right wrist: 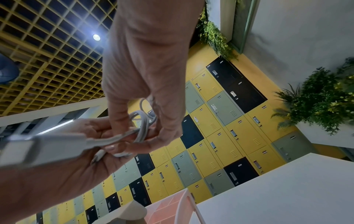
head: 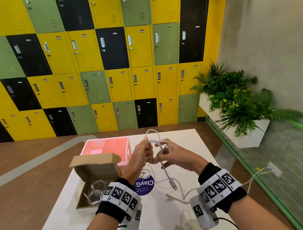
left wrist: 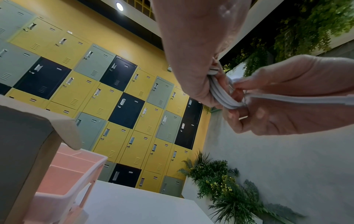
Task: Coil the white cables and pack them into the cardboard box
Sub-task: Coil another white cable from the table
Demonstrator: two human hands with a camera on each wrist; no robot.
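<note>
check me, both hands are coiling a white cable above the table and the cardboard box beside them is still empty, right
Not quite. The cardboard box is not empty: the head view shows coiled white cables already inside. The rest holds: left hand and right hand hold the white cable.

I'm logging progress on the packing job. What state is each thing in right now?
cardboard box: open, lid up, coiled white cables inside.
held cable: partly coiled, plug end dangling.
left hand: grips the coil's loops.
right hand: holds the held cable at the coil.
loose cables: uncoiled on the table.
pink organizer: open-topped; visible compartments look empty.
</note>
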